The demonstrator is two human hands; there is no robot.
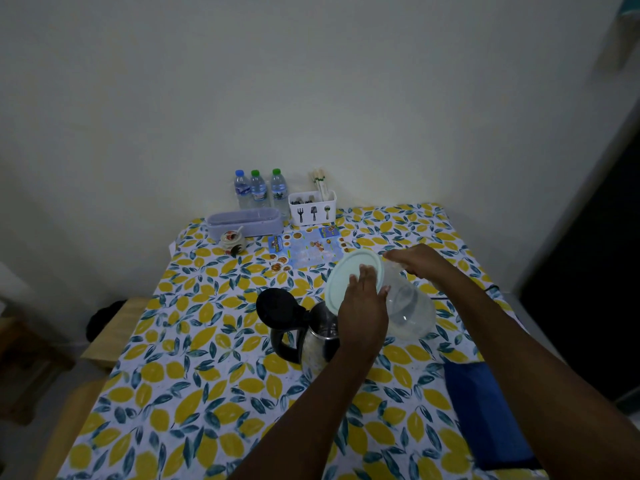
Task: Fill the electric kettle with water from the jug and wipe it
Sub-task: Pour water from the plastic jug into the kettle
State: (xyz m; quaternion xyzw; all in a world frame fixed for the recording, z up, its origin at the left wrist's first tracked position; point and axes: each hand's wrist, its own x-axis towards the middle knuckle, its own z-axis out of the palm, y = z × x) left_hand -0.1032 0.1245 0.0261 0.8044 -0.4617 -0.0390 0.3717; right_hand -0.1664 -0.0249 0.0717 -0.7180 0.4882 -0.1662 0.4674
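head view: the pouring step looks to be in hand. the electric kettle (317,336) stands on the desk (194,375), its round black lid (276,305) swung open to the left and its steel mouth bare. the jug (407,308), a clear rounded plastic vessel with a pale mint lid (349,277), is tipped on its side just right of the kettle and above it, its lidded end leaning toward the kettle's opening. the left hand (363,317) lies flat against the jug's lid, fingers (363,277) stretched out and pressing rather than curled round anything. the right hand (414,259) is closed on the jug's far side, beyond the kettle; whether it grips a handle or the wall i cannot tell. i cannot make out a stream of water.

as a judgement, the next move calls for a steady tilt with the lid held so water runs only into the kettle's mouth, then setting the jug down and reaching for the blue cloth (485,414), which lies folded to the right of the kettle and nearer the person.

the kettle body is shiny metal with a black plastic handle; the desk's cover is a smooth print of yellow lemons and teal leaves.
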